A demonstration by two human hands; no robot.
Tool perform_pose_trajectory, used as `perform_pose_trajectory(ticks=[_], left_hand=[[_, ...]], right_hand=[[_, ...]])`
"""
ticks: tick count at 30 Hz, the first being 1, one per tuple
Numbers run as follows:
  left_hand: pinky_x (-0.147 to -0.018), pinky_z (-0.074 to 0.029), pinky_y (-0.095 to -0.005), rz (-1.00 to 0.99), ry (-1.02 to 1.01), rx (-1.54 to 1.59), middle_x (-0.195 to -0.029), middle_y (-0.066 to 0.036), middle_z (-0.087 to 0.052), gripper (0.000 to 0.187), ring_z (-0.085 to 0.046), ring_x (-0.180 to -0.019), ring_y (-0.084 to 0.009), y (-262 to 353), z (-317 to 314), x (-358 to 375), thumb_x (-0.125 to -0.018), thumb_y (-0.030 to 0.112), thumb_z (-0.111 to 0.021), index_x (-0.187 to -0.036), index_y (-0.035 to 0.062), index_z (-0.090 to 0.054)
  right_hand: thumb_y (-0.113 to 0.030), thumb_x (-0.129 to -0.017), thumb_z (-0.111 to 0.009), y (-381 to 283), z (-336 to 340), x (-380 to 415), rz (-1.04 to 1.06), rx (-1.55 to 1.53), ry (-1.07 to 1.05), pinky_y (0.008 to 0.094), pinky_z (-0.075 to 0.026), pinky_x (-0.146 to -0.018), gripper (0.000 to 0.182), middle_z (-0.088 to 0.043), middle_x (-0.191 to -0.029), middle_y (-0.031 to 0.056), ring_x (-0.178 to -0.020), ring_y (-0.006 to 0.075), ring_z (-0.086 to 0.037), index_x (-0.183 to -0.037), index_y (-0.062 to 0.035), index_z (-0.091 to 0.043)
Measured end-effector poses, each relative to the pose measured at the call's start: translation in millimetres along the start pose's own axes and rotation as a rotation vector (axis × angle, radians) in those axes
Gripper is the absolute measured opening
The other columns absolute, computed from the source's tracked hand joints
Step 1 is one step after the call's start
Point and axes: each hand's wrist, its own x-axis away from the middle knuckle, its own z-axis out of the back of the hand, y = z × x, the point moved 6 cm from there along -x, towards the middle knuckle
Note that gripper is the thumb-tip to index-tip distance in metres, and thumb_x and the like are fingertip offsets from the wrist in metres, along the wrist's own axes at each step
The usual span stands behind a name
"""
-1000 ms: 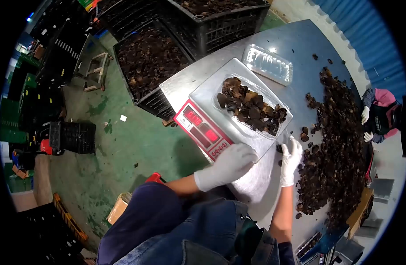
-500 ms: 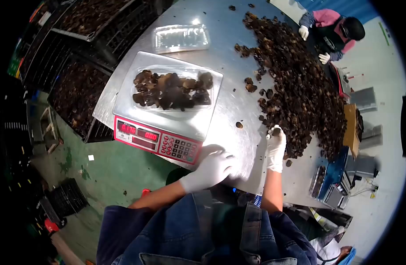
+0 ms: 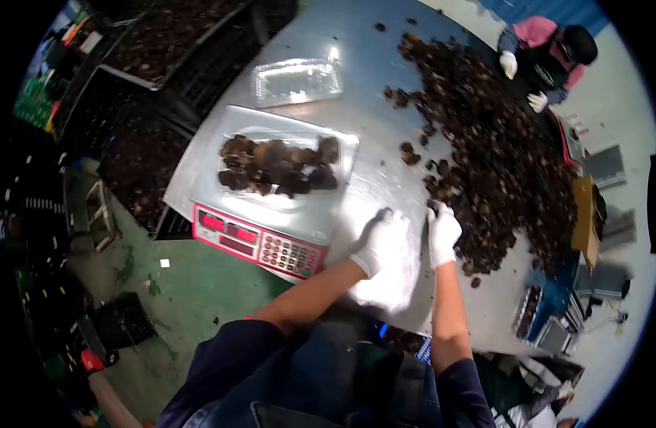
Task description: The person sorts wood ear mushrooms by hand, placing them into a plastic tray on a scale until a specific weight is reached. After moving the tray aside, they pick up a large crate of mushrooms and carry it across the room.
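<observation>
My left hand (image 3: 385,242), in a white glove, is over the metal table (image 3: 374,153), right of the scale (image 3: 271,251); its fingers are curled and what they hold, if anything, is hidden. My right hand (image 3: 443,234), also gloved, is at the left edge of the pile of dark mushroom-like pieces (image 3: 492,150), its fingers closed around a dark piece (image 3: 433,205). A clear tray (image 3: 223,189) filled with brown pieces (image 3: 278,165) rests on the scale's plate.
An empty clear tray (image 3: 298,81) lies behind the scale. Black crates (image 3: 142,84) of dark pieces stand at the left. A co-worker (image 3: 545,60) with white gloves is across the table. A cardboard box (image 3: 585,221) stands at the right.
My left hand has moved forward and right over the table, near where a small loose piece lay. My right hand has stayed at the pile's edge. The view has shifted slightly.
</observation>
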Motion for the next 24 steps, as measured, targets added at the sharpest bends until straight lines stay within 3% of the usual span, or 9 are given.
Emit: perform_pose_trajectory(ticks=[4,5,6,9,10,12,15,19,24], left_hand=[[-0.084,-0.048,-0.0375,-0.005,0.25,0.429,-0.095,-0.011,-0.058,0.02,-0.055,-0.095,-0.0279,-32,131,-2,-0.084,0.013,-0.062,-0.103,0.007,-0.063],[-0.083,-0.048,-0.0387,-0.069,0.406,0.258,-0.097,-0.01,-0.058,0.016,-0.055,-0.096,-0.0283,-58,131,1,-0.081,0.011,-0.063,-0.097,0.0073,-0.064],[-0.081,-0.049,-0.0391,0.18,0.361,0.445,-0.095,-0.011,-0.06,0.015,-0.057,-0.093,-0.0291,-87,179,-8,-0.079,0.007,-0.064,-0.094,0.0057,-0.064],[-0.077,-0.049,-0.0407,0.058,0.698,0.165,-0.087,-0.014,-0.06,0.017,-0.059,-0.088,-0.0323,-168,230,-8,-0.077,0.002,-0.061,-0.093,0.0039,-0.064],[-0.083,-0.048,-0.0424,0.189,0.535,0.187,-0.088,-0.014,-0.062,0.016,-0.059,-0.092,-0.0335,-194,235,-17,-0.077,0.003,-0.06,-0.093,0.0029,-0.064],[-0.09,-0.047,-0.043,0.136,0.319,0.19,-0.096,-0.015,-0.065,0.02,-0.059,-0.099,-0.0338,-229,224,-25,-0.079,0.004,-0.058,-0.099,0.0029,-0.065],[-0.095,-0.046,-0.042,0.125,0.071,0.224,-0.105,-0.016,-0.066,0.026,-0.059,-0.105,-0.0331,-238,213,-33,-0.082,0.005,-0.056,-0.106,0.0049,-0.066],[-0.092,-0.048,-0.043,0.087,0.129,0.304,-0.103,-0.017,-0.068,0.025,-0.062,-0.1,-0.0339,-230,229,-31,-0.087,0.01,-0.052,-0.103,0.0059,-0.07],[-0.095,-0.046,-0.0405,0.141,0.336,0.414,-0.11,-0.017,-0.065,0.03,-0.059,-0.107,-0.0337,-242,268,14,-0.088,0.004,-0.052,-0.115,0.0031,-0.065]], right_hand=[[-0.023,-0.082,-0.069,18,-13,-1,0.159,-0.04,0.032,0.0402,-0.052,-0.064,0.011,-0.068,-0.089,0.0097,-0.073,0.0307,-0.066,-0.087,-0.0136,-0.069],[-0.023,-0.082,-0.069,19,-11,-1,0.108,-0.062,0.009,0.0396,-0.052,-0.065,0.011,-0.069,-0.089,0.0105,-0.074,0.0312,-0.066,-0.087,-0.013,-0.069],[-0.023,-0.083,-0.069,19,-5,-3,0.057,-0.082,-0.015,0.0391,-0.052,-0.066,0.011,-0.069,-0.089,0.0112,-0.075,0.0317,-0.066,-0.086,-0.0125,-0.069],[-0.02,-0.085,-0.067,-45,35,-19,0.107,-0.422,-0.05,0.0321,-0.052,-0.07,0.013,-0.069,-0.088,0.0098,-0.076,0.0246,-0.067,-0.089,-0.0072,-0.068],[-0.018,-0.086,-0.067,-76,48,-24,0.093,-0.657,-0.118,0.0298,-0.051,-0.073,0.014,-0.069,-0.089,0.0102,-0.078,0.0219,-0.067,-0.091,-0.005,-0.068],[-0.014,-0.087,-0.066,-156,85,-38,0.284,-0.9,-0.111,0.0266,-0.048,-0.078,0.014,-0.068,-0.091,0.0112,-0.083,0.0179,-0.065,-0.095,-0.0025,-0.067],[-0.019,-0.087,-0.064,-251,93,-53,0.434,-0.879,-0.284,0.0292,-0.048,-0.081,0.018,-0.068,-0.097,0.0125,-0.089,0.0244,-0.065,-0.097,-0.0051,-0.068],[-0.026,-0.087,-0.058,-324,72,-52,0.715,-0.439,-0.485,0.0367,-0.049,-0.086,0.031,-0.066,-0.103,0.0142,-0.097,0.0307,-0.063,-0.114,-0.0124,-0.068],[-0.009,-0.093,-0.052,-332,90,-50,0.768,-0.621,-0.502,0.0326,-0.045,-0.098,0.034,-0.066,-0.119,0.0166,-0.111,0.0274,-0.062,-0.125,-0.0026,-0.06]])
